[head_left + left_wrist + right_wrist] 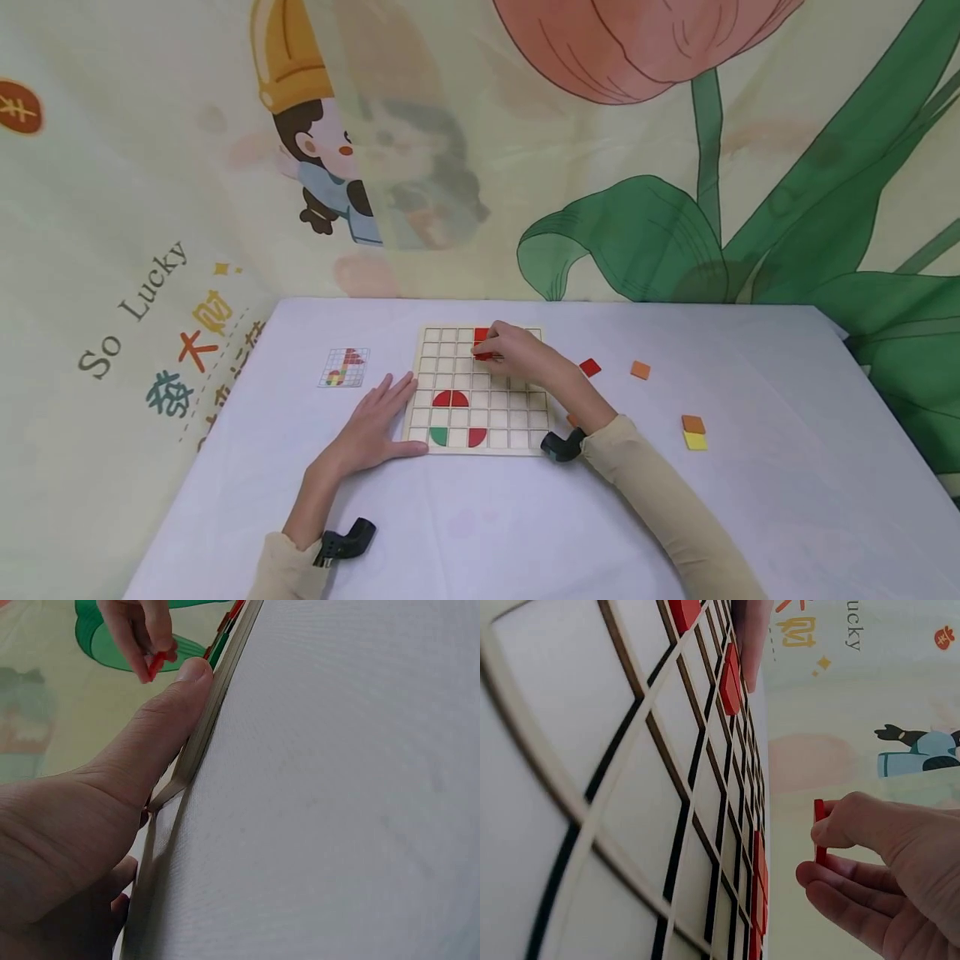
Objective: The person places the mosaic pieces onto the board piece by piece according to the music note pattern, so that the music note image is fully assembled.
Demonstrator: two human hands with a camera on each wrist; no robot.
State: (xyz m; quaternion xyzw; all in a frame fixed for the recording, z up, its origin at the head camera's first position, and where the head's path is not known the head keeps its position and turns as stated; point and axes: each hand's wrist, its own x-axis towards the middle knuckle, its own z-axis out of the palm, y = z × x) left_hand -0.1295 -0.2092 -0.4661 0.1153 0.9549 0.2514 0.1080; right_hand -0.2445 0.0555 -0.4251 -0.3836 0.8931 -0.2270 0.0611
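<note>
A wooden grid board (442, 364) lies on the table. My right hand (525, 354) is over its far part, pinching a thin red tile (820, 832) between thumb and fingers; the right wrist view shows this tile held above the grid. Another red piece (481, 333) sits in the far row. Two red quarter-round pieces (442, 400) form a half disc lower down. Near the front edge are a green quarter-round piece (438, 436) and a red one (476, 437). With fingers spread, my left hand (375, 429) touches the board's left side, its thumb at the front corner.
Left of the board lies a small pattern card (345, 367). To the right are a loose red tile (590, 367), an orange tile (641, 369), and another orange tile (692, 424) beside a yellow tile (696, 442). A printed cloth (450, 267) hangs behind the table.
</note>
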